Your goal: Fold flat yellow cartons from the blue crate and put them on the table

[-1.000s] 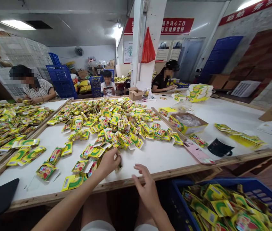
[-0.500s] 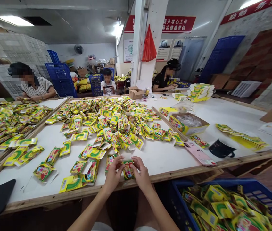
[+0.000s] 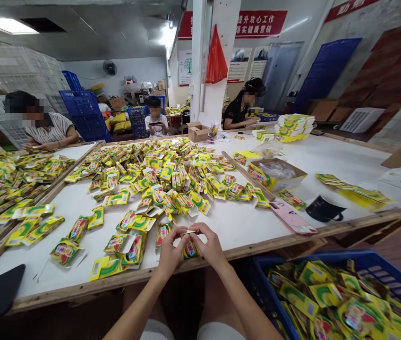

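At the table's front edge, a small yellow-green printed box [image 3: 190, 249] stands between my two hands. My left hand [image 3: 172, 245] grips its left side, and my right hand [image 3: 207, 243] grips the right side. Fingers of both hands meet at the box's top end, partly covering it. Just left of my left hand lies another such box [image 3: 162, 233]. More of these boxes [image 3: 134, 248] lie farther left, some with white flaps sticking out. Beyond my hands spreads a large heap of the same boxes [image 3: 172, 174].
A blue basket [image 3: 262, 259] full of boxes stands below the table's edge at right. On the table are a black mug [image 3: 324, 208], a pink phone-like object [image 3: 292, 217] and an open carton [image 3: 292, 182]. Wooden strips [image 3: 246, 177] divide the white tabletop. Several people sit beyond.
The box's white top flap stood up before; now my fingers are closed together over that end. The view has shifted slightly.
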`<state>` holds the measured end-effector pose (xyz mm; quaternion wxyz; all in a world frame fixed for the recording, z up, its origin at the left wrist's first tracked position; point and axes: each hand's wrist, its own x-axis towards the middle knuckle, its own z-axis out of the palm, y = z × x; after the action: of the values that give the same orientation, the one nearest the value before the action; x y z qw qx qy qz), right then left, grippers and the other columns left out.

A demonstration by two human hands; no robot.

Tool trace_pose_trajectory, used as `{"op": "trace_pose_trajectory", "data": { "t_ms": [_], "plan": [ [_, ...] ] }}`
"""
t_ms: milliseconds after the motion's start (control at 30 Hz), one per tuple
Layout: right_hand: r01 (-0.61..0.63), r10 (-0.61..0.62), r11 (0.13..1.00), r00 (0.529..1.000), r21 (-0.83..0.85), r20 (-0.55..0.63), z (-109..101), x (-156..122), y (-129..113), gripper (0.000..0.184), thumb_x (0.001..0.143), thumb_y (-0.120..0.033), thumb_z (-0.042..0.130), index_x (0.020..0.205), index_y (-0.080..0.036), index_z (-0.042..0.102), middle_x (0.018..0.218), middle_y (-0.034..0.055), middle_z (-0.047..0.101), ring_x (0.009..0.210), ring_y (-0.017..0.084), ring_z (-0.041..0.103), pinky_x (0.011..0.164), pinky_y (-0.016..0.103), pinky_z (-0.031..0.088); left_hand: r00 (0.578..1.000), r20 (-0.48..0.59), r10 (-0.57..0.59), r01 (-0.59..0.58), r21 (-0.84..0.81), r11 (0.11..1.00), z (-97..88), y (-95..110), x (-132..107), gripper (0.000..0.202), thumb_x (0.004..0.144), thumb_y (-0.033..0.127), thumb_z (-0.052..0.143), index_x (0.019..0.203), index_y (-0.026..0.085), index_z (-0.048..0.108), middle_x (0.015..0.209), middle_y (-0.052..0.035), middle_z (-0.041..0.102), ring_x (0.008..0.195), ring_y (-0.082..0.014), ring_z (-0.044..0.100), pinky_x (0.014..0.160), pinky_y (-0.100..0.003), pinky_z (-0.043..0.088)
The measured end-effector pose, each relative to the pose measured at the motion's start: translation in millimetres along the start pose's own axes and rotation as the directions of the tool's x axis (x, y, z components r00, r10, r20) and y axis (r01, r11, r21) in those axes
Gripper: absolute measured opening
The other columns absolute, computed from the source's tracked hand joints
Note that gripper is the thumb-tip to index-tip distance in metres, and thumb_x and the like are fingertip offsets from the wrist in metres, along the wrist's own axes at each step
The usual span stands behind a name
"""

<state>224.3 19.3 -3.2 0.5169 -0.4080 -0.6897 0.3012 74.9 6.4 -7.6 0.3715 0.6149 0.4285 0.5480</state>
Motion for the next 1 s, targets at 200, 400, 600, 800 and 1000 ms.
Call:
{"op": "trace_pose_trajectory", "data": {
  "t_ms": [200,400,600,800,1000],
  "plan": [
    [-0.049,0.047,0.998,0.997,-0.043,-0.055,1.0,2.6,-2.0,0.009,0.083,-0.025,0.056,0.085,-0.02,0.063,0.084,0.0037,0.065,0.076,0.017,0.061,0.071,0.029,0.05,0.994,-0.054,-0.099,0.097,-0.031,0.995,2.9,3.5,4.3,0.017,0.08,0.028,0.063,0.093,0.017,0.063,0.091,-0.0059,0.068,0.085,-0.0189,0.063,0.078,-0.03,0.049],
    [-0.142,0.14,0.989,0.989,-0.042,-0.047,0.6,14.0,-3.7,0.013,0.083,-0.029,0.054,0.081,-0.018,0.062,0.074,0.002,0.065,0.066,0.015,0.06,0.064,0.027,0.049,0.987,-0.071,-0.147,0.146,-0.016,0.989,7.0,3.9,14.4,0.018,0.082,0.033,0.059,0.085,0.016,0.064,0.079,-0.0036,0.067,0.072,-0.0164,0.061,0.07,-0.026,0.048],
    [-0.167,0.167,0.986,0.986,-0.018,-0.025,-1.2,13.0,-2.1,0.015,0.084,-0.032,0.055,0.081,-0.018,0.062,0.076,0.0023,0.065,0.067,0.016,0.06,0.065,0.027,0.049,0.992,-0.066,-0.11,0.115,0.076,0.99,1.3,3.6,14.7,0.025,0.085,0.037,0.056,0.089,0.016,0.068,0.081,-0.0048,0.069,0.075,-0.018,0.062,0.071,-0.028,0.048],
    [-0.152,0.151,0.984,0.988,0.096,0.019,5.4,-2.8,3.2,0.015,0.086,-0.031,0.053,0.088,-0.019,0.063,0.085,0.0034,0.066,0.079,0.018,0.063,0.074,0.03,0.051,1.0,-0.018,-0.007,0.008,0.07,0.997,-1.5,-8.4,1.9,0.019,0.084,0.032,0.059,0.093,0.018,0.069,0.096,-0.0081,0.068,0.092,-0.0217,0.063,0.079,-0.033,0.052],
    [-0.105,0.086,0.986,0.986,-0.128,-0.144,-30.5,-16.7,-18.6,0.019,0.089,-0.032,0.046,0.089,-0.021,0.062,0.087,0.0051,0.066,0.083,0.02,0.062,0.074,0.031,0.05,0.971,0.224,0.079,-0.157,0.355,0.922,-35.3,0.7,-3.8,0.045,0.085,0.006,0.042,0.121,0.027,0.059,0.124,-0.009,0.059,0.117,-0.023,0.053,0.099,-0.043,0.043]
  ]
}}
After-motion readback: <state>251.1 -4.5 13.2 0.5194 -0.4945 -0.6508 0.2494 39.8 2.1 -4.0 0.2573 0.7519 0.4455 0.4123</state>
